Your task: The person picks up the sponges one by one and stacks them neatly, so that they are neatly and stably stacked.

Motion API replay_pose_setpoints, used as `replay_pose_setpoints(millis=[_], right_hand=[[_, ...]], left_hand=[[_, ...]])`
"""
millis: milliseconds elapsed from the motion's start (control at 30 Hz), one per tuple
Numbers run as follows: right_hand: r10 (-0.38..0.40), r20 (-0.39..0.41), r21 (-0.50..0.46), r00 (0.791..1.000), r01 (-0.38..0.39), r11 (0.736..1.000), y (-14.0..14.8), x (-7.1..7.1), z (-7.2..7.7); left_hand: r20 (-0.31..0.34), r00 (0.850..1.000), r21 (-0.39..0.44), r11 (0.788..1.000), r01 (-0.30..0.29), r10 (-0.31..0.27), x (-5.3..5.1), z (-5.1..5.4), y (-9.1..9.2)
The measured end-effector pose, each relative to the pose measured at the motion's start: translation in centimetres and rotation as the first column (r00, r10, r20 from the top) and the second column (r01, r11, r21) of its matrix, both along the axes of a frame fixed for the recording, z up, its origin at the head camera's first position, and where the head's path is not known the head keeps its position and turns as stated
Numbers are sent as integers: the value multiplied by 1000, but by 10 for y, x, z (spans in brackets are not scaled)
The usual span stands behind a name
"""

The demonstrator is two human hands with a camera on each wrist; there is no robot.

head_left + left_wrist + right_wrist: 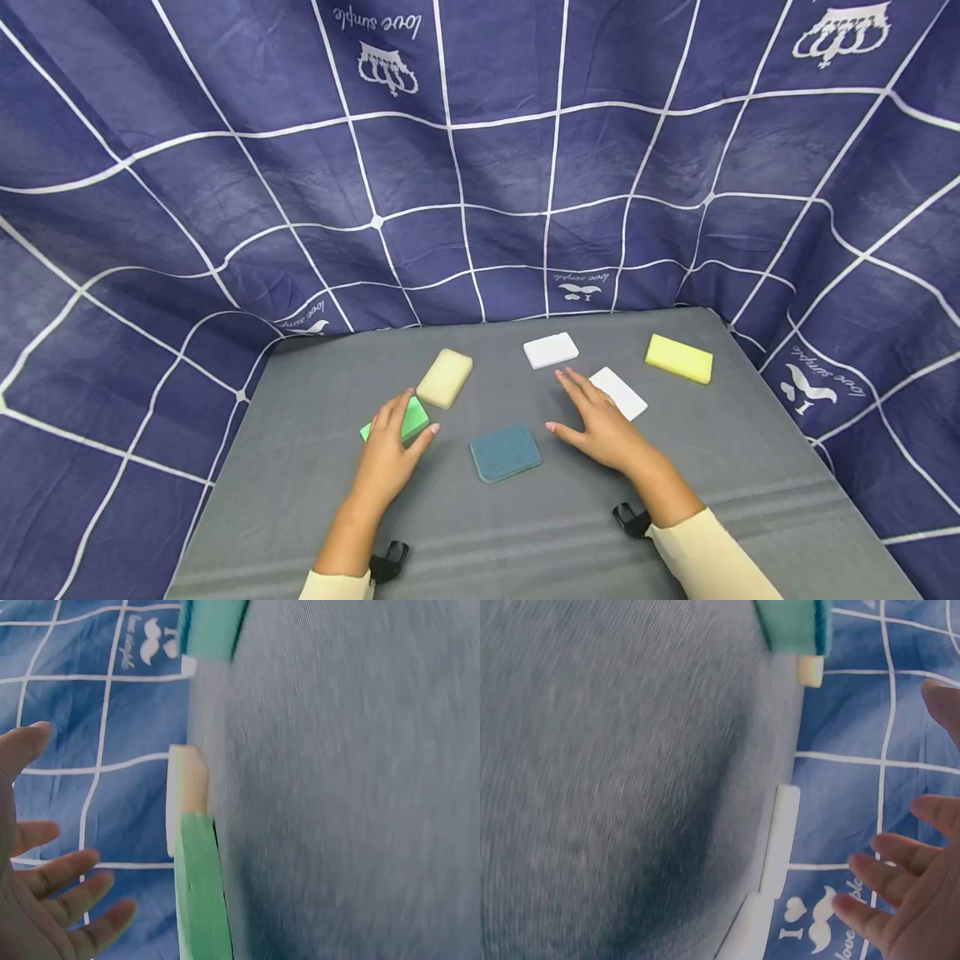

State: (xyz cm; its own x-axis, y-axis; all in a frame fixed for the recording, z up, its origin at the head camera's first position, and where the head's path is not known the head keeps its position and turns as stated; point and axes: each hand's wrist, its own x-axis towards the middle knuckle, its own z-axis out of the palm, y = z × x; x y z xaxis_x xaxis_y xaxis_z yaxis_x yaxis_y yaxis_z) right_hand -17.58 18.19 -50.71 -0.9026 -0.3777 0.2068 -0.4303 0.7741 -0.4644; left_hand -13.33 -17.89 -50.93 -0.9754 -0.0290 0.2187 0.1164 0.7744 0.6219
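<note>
My left hand (387, 457) hovers over a green sponge (415, 419), partly hiding it, with fingers spread and nothing held. Just beyond lies a cream sponge (445, 379). My right hand (602, 423) is held above the table with fingers apart; it covers part of a white sponge (619, 393). Between the two hands a teal sponge (506, 453) lies flat. In the left wrist view the left hand (52, 892) stands apart from the green sponge (201, 889). The right wrist view likewise shows the right hand (915, 877) clear of the white sponges (781, 840).
A second white sponge (551, 350) lies farther back, and a yellow sponge (678, 358) sits at the back right. The grey cloth-covered table (480, 542) has folds near the front. A blue curtain with white lines (502, 167) hangs around its back and sides.
</note>
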Motion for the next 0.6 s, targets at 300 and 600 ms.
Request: replay_pose_setpoints(millis=[300, 600], right_hand=[[94, 81, -65, 992, -89, 994, -8, 10, -3], [139, 141, -28, 980, -137, 990, -17, 19, -11]], left_hand=[[116, 989, 97, 992, 79, -90, 10, -7, 21], [182, 968, 117, 981, 155, -175, 18, -18, 38]])
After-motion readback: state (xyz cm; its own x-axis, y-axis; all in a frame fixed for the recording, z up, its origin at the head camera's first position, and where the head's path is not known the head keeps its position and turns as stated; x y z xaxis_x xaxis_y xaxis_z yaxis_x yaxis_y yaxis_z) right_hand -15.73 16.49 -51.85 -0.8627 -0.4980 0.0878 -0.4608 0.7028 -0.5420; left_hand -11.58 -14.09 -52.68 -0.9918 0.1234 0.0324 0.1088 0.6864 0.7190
